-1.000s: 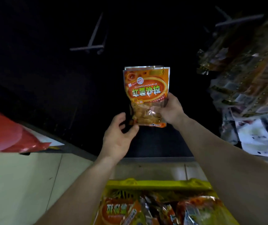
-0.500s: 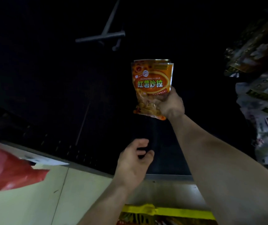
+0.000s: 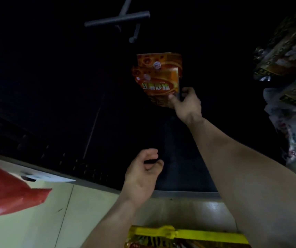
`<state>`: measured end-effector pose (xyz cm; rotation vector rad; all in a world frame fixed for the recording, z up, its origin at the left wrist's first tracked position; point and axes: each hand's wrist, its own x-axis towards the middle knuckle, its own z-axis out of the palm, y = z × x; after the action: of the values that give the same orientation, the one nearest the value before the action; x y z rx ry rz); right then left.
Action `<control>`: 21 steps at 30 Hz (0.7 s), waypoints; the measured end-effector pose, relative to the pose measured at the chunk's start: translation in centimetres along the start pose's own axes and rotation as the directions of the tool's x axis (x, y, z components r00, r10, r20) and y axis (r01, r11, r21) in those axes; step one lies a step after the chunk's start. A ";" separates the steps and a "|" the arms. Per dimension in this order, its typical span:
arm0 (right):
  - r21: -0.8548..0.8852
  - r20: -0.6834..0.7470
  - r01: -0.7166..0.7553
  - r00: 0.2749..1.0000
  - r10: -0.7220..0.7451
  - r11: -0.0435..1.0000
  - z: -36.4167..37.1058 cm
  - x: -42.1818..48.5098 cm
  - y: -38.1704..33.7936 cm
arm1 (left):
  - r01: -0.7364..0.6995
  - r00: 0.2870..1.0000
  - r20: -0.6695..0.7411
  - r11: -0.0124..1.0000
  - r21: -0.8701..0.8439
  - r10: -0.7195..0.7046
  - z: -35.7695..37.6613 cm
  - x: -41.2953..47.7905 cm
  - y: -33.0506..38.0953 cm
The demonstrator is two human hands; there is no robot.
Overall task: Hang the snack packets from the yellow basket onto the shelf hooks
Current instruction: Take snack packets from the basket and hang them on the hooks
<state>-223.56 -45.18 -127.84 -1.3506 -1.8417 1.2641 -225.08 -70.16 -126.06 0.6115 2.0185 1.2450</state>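
An orange snack packet [image 3: 159, 76] is raised against the dark shelf back, its top edge a little below a grey shelf hook [image 3: 134, 31]. My right hand [image 3: 186, 102] pinches the packet's lower right corner between thumb and fingers. It looks like two packets overlapping, but blur makes that hard to tell. My left hand [image 3: 143, 174] hangs lower, fingers loosely curled, holding nothing. The yellow basket [image 3: 188, 234] shows its rim at the bottom edge, with more orange packets inside.
Several hanging snack packets [image 3: 290, 97] fill the right side. A red plastic bag [image 3: 7, 194] lies at the lower left on the pale floor. A grey shelf ledge [image 3: 179, 194] runs under the dark back panel.
My right hand has lifted the packet up and toward the hook. My left hand let go of the packet a second ago and has dropped away below it.
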 end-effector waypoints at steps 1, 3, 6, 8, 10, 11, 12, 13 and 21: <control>-0.017 -0.030 -0.021 0.999 0.020 1.000 -0.2 0.2 0.1 | 0.000 1.000 0.001 1.000 -0.011 0.000 0.2 0.1 0.1; -0.079 -0.100 -0.062 0.993 0.054 0.995 -0.5 0.9 0.0 | 0.002 1.000 -0.002 1.000 -0.029 -0.003 0.5 0.2 0.2; -0.128 -0.092 -0.133 0.988 0.122 0.983 -0.6 2.1 -0.5 | 0.023 1.000 0.001 0.998 -0.053 -0.023 0.8 0.4 0.4; -0.139 -0.039 -0.097 0.995 0.093 0.986 -0.4 2.6 -0.8 | 0.029 0.999 0.018 0.999 -0.044 -0.029 0.9 0.7 0.3; -0.110 -0.020 0.002 1.000 -0.004 0.994 -0.2 2.2 -0.9 | 0.023 0.999 0.027 1.000 -0.012 -0.023 0.9 0.9 0.2; -0.094 -0.002 0.047 0.999 -0.048 0.994 -0.2 1.9 -0.8 | 0.019 1.000 0.025 1.000 -0.001 -0.019 0.9 1.1 0.2; -0.088 0.026 0.086 0.996 -0.084 0.992 -0.2 1.5 -0.6 | 0.017 1.000 0.023 1.000 0.005 -0.017 0.9 1.3 0.1; -0.095 0.065 0.118 0.992 -0.112 0.988 -0.3 1.2 -0.3 | 0.017 1.000 0.019 1.000 0.009 -0.017 0.9 1.5 0.0; -0.235 0.230 0.189 0.964 -0.134 0.953 -1.5 -0.3 0.9 | 0.038 0.999 -0.009 0.999 0.023 -0.038 0.5 1.9 -0.1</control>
<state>-221.89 -44.81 -127.96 -1.1963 -2.2801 1.1517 -225.91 -68.59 -126.86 0.5773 2.0446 1.2054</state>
